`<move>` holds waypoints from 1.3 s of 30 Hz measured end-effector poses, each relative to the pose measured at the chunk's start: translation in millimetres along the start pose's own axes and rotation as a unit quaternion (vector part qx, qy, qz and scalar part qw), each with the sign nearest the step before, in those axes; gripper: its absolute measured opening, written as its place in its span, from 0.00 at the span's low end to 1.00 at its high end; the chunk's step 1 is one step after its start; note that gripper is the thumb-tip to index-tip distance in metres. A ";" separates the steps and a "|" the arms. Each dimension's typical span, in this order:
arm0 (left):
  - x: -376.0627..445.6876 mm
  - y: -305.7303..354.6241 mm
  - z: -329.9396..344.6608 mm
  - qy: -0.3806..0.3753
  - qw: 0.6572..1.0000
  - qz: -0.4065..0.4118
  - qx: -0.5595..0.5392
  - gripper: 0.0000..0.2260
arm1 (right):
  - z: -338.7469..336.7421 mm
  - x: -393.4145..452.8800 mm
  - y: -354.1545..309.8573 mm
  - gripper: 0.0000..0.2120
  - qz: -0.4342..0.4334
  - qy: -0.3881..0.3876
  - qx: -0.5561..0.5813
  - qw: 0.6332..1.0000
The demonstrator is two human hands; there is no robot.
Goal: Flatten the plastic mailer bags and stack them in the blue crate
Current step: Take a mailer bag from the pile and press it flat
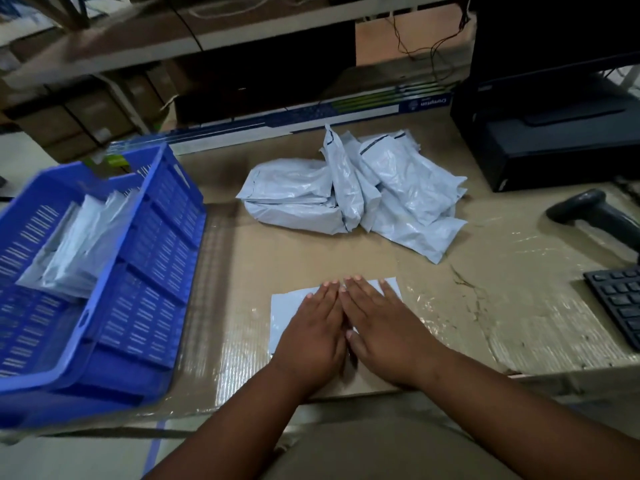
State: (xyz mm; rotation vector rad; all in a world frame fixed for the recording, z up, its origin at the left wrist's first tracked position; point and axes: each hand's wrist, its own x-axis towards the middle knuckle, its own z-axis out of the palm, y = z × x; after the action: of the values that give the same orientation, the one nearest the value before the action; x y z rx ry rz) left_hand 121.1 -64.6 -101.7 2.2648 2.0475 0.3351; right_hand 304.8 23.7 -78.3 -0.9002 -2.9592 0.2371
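Palms lie flat on one mailer (287, 308) at the near edge of the counter (519, 306): the left hand (313, 327) and right hand (384, 323) sit side by side, touching along the index fingers, with all fingers (353, 289) straight and held close together, gripping nothing. That posture suits pressing air out of the bag and smoothing it; the hands cover its middle, so only its left part and far right corner show. Placed directly in front of the person, it takes weight from both arms evenly, and I judge the flattening step to be under way.

The crate (156, 237) stands on the counter's left, well apart from the pressed mailer, tilted in this wide view. Inside it a stack (74, 244) of pale grey bags lies toward its left side, overlapping and fairly flat; their number cannot be told. Keeping the crate at the left hand's side makes each transfer short.

The pile (356, 192) of unflattened bags sits farther back, puffy and heaped loosely, some upended against others. Much of the task seems left.

A scanner (595, 213) and a keyboard (620, 299) lie at the right.
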 end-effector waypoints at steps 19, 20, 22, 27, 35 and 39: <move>-29.3 -20.4 -16.6 0.017 0.997 -0.071 -0.005 0.31 | -5.1 -0.3 9.0 0.37 0.013 -0.015 -0.003 1.000; -22.5 -9.4 -11.4 0.010 0.999 -0.036 -0.018 0.30 | -0.4 3.9 -0.9 0.37 -0.006 -0.021 0.003 1.000; -15.5 -1.7 -3.5 -0.012 0.999 -0.029 0.007 0.30 | 11.6 6.7 -7.0 0.36 -0.014 -0.031 -0.011 0.999; -30.6 -39.9 -13.2 -0.055 0.990 -0.120 0.057 0.36 | 13.3 -13.4 27.3 0.41 0.055 -0.025 -0.017 0.998; 5.8 -29.0 -44.5 -0.040 0.996 -0.078 0.028 0.32 | 6.8 -24.6 35.9 0.36 0.070 0.021 0.010 0.997; 50.1 -12.1 -51.9 -0.095 0.995 -0.034 0.021 0.37 | -0.5 -31.7 29.2 0.24 0.029 0.068 0.028 0.997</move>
State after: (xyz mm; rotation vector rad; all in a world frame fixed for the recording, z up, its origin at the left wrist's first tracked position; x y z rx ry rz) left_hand 103.0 -18.5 -47.9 2.1489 2.0465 0.0707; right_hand 347.3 30.1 -82.2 -0.9559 -2.7908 0.2501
